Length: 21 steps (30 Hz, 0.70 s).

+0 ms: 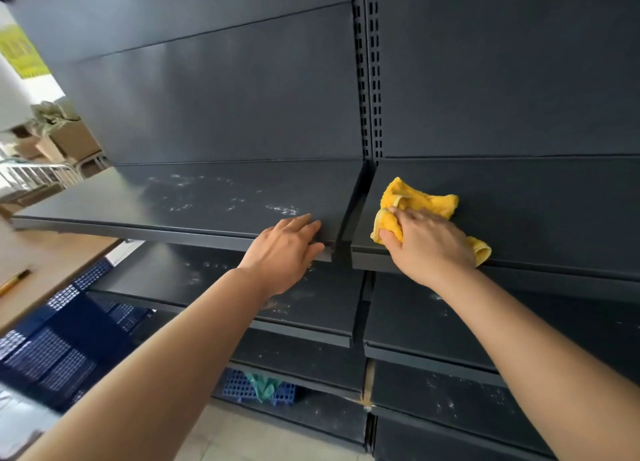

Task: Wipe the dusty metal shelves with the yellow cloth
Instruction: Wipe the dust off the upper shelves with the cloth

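Observation:
Two dark grey metal shelves run side by side at chest height. The left shelf [214, 197] carries pale dust smears. On the right shelf [536, 211], near its left front corner, lies the crumpled yellow cloth [420, 202]. My right hand [429, 244] presses down on the cloth and grips it with thumb and fingers. My left hand [287, 249] rests at the front right edge of the left shelf, fingers flat on top, thumb under the lip. Lower shelves [311, 301] below are dusty too.
A slotted upright post [369, 79] divides the two bays. Blue plastic crates [69, 349] stand at the lower left, another with a green rag [263, 388] under the bottom shelf. A wooden table with a pen [14, 280] is at the left. Cardboard boxes [69, 138] sit behind.

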{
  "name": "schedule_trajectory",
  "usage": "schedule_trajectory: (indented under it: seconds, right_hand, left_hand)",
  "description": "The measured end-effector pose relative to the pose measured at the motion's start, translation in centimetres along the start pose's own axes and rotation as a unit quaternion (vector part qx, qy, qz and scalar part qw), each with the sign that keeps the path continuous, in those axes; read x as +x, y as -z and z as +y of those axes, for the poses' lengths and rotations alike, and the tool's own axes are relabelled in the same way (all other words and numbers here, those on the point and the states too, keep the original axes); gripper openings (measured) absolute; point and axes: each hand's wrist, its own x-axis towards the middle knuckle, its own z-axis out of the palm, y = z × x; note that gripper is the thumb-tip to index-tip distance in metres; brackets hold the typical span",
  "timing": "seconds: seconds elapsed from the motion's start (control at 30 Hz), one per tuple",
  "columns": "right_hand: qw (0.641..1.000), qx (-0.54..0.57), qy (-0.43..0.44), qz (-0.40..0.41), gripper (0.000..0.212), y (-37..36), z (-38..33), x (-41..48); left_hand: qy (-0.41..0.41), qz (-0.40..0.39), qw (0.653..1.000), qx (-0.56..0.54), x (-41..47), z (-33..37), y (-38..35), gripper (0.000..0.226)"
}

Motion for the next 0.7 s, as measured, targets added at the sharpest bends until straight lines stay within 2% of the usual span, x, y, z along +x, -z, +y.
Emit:
schedule_trajectory:
  seconds: [0.2, 0.43, 0.53, 0.7]
  right_hand:
    - [0.999, 0.027, 0.007, 0.023, 0.047, -2.7, -8.2, 3.3]
    - [0.999, 0.035, 0.026, 0.027, 0.053, -5.1, -15.9, 5.3]
    - [0.999, 0.024, 0.009, 0.027, 0.054, -5.4, -17.5, 5.5]
    - [1.0, 0.005, -0.012, 0.024, 0.055, -5.1, -17.5, 4.5]
  left_hand:
    - [0.006, 0.016, 1.0, 0.009, -2.0, -9.1, -1.0, 0.053]
    - [-0.081, 0.014, 0.996, 0.021, -2.4, -12.3, -1.5, 0.055]
    - [-0.094, 0.017, 0.995, 0.027, -2.1, -13.9, -1.0, 0.051]
    - [-0.051, 0.015, 0.999, 0.004, -1.5, -16.0, -1.1, 0.047]
